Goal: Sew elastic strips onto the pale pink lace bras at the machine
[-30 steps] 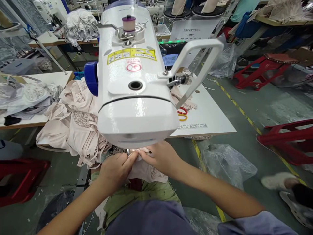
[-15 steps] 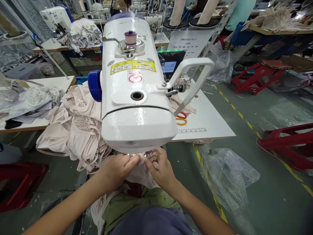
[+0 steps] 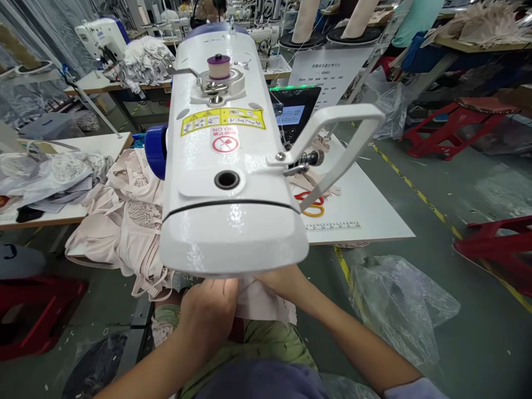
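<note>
The white head of a sewing machine (image 3: 233,235) fills the middle of the view and hides what lies under its front end. My left hand (image 3: 210,307) is at its lower edge, fingers curled against a pale pink bra (image 3: 266,306), their tips out of sight. Reaching under the head from the right, my right hand (image 3: 285,280) is at the bra's upper part, its fingers hidden. The bra's cloth hangs between my hands over my lap. Needle and presser foot cannot be seen.
A heap of pale pink bras (image 3: 137,216) lies left of the machine. On the white table (image 3: 374,221) at right are red-and-yellow-handled scissors (image 3: 311,206) and a ruler (image 3: 332,226). A lifting lever (image 3: 353,144) juts out right. Clear plastic (image 3: 399,310) and red stools (image 3: 461,124) stand on the floor.
My right hand has moved forward under the machine head, hiding its fingers. My left hand has turned and curled, its knuckles up. The view has moved closer to the machine.
</note>
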`<state>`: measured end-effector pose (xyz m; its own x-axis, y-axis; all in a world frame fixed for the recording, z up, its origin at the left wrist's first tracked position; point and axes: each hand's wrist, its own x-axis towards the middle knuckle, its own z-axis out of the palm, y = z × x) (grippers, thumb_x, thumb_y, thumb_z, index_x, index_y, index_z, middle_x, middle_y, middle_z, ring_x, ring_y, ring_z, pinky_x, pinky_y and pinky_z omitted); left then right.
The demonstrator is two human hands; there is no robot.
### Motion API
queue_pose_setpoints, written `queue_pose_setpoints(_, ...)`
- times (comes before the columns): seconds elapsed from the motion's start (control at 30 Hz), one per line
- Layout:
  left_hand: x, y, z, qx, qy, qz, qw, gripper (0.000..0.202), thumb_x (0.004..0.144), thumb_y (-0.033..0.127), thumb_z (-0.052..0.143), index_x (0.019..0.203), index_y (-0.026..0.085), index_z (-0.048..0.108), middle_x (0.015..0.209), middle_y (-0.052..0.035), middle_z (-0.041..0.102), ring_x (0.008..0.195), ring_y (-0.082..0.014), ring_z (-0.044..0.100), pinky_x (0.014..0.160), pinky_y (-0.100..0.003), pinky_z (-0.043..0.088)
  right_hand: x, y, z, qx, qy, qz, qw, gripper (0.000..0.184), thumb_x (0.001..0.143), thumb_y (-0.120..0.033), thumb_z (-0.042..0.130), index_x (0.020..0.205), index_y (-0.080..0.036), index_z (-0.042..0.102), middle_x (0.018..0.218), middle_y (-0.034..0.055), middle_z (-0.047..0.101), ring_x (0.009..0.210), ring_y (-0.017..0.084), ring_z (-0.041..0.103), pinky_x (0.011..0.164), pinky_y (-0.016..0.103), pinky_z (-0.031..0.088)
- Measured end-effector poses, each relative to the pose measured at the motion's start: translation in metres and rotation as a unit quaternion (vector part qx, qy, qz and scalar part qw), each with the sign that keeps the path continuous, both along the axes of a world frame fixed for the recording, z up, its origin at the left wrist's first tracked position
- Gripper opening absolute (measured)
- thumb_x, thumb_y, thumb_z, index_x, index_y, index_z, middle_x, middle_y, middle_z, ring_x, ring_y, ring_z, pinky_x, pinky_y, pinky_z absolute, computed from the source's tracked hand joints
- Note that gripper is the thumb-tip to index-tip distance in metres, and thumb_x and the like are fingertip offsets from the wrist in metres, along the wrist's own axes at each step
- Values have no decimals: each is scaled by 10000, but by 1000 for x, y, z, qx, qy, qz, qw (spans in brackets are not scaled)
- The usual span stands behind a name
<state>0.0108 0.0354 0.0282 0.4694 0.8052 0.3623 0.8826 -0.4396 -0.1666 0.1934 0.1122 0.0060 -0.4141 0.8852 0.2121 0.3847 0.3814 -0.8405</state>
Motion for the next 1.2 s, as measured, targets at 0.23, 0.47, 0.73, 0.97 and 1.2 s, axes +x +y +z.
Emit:
queue_pose_setpoints(0.23,5,-4,-4,7,23,23,999,187,845,79,507,993,185,550,521,25,504,435,-186,539,431,-329,304,1,13,13,4,18,41,999,262,796,-169,594,1004,-256,726,1113,57,698,1015,249,650,904,366,551)
queue_pose_setpoints(0.47,14,-5,4,26,55,31,998,310,776,0,457,1020,157,566,537,0,550,451,-197,556,454,-323,336,2,13,16,-12,5,47,999,286,815,-188,595,1063,-253,720,1122,67,689,1041,247,639,891,368,556)
queue_pose_setpoints(0.73,21,-6,4,34,60,26,997,290,800,-5,431,982,158,589,501,11,527,414,-170,523,433,-299,332,7,11,10,-37,35,50,997,314,835,-217,594,1124,-247,715,1289,88,636,1158,261,607,896,372,562)
queue_pose_setpoints(0.97,10,-7,5,17,34,32,999,285,797,-12,446,994,146,577,538,7,536,437,-171,540,429,-299,316,4,7,-1,-9,54,29,998,350,835,-263,607,1172,-253,700,1323,79,627,1199,278,586,1044,448,486)
queue_pose_setpoints(1.2,6,-7,3,-5,5,15,1000,258,834,47,482,1067,127,557,560,13,546,445,-187,557,418,-325,323,12,2,-11,-40,62,4,997,404,868,-334,610,1269,-297,629,1393,75,559,1068,256,630,900,398,545)
